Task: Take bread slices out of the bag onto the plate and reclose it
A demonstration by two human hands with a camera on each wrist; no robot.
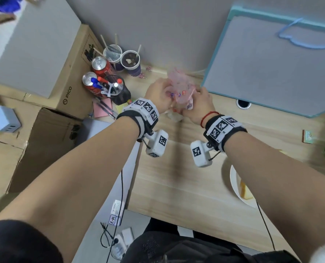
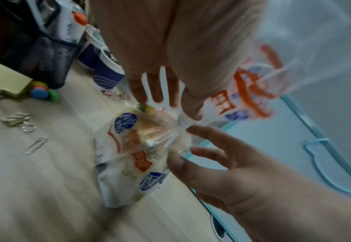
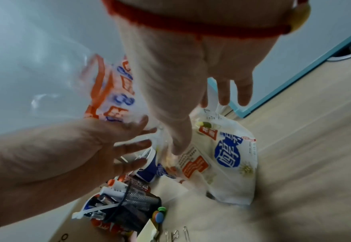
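The printed plastic bread bag (image 2: 141, 157) stands on the wooden table (image 1: 176, 177), its neck twisted and its clear top (image 2: 294, 49) sticking up. My left hand (image 1: 157, 93) comes down on the neck (image 2: 180, 123) and pinches it between thumb (image 2: 191, 106) and fingertips. My right hand (image 1: 200, 104) is on the other side with fingers spread; its thumb (image 3: 177, 144) and a finger (image 2: 203, 133) touch the bag just below the twist. Bread shows through the bag (image 3: 228, 163). A slice (image 1: 244, 189) lies on the white plate (image 1: 233, 179), half hidden under my right forearm.
Left of the bag stand a black mesh pen holder (image 1: 118, 90), two red cans (image 1: 99, 66) and two paper cups (image 1: 130, 62). A teal-framed board (image 1: 271, 63) lies to the right. Paper clips (image 2: 33, 145) lie loose on the table. Cardboard boxes (image 1: 44, 130) sit beyond the left edge.
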